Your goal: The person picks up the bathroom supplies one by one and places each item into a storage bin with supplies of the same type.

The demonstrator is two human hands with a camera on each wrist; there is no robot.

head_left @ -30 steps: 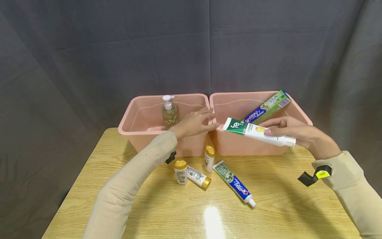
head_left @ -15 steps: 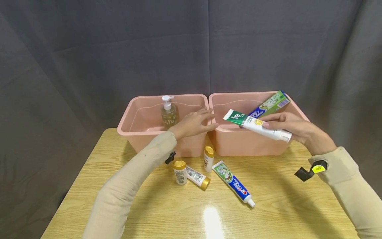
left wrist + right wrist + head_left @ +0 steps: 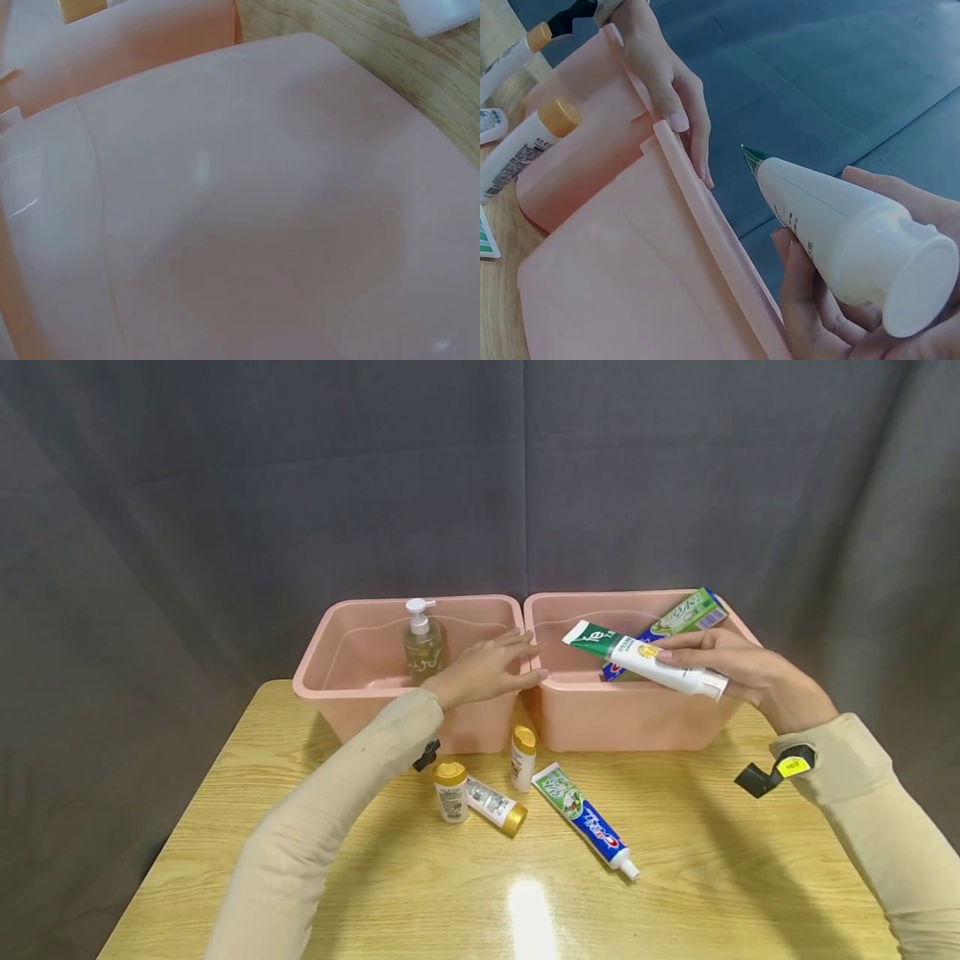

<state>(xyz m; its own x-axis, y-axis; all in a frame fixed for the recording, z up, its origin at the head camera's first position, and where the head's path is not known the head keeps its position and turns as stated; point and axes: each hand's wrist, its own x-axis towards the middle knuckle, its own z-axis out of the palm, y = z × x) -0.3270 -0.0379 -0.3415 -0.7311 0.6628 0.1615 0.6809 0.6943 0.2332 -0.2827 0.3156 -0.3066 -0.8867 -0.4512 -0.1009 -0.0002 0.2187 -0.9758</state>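
My right hand (image 3: 750, 664) pinches a white and green toothpaste tube (image 3: 652, 664) between thumb and fingers, over the front rim of the right pink bin (image 3: 622, 718). Its cap points right, its green end left. In the right wrist view, the cap end of the tube (image 3: 840, 217) faces the camera. My left hand (image 3: 487, 668) rests with extended fingers on the rims where the two bins meet; the left pink bin (image 3: 352, 695) lies under it. A green and blue toothpaste box (image 3: 686, 614) leans inside the right bin, partly hidden by the tube and hand.
A pump bottle (image 3: 424, 652) stands in the left bin. On the wooden table (image 3: 420, 893) are two upright gold-capped bottles (image 3: 452, 793), a lying gold-capped tube (image 3: 491, 803) and a green and blue toothpaste tube (image 3: 587, 821). A grey curtain (image 3: 375, 485) hangs behind.
My right hand has moved the white and green tube slightly up and farther over the right bin. The box has shifted lower left in the bin. My left hand stays put.
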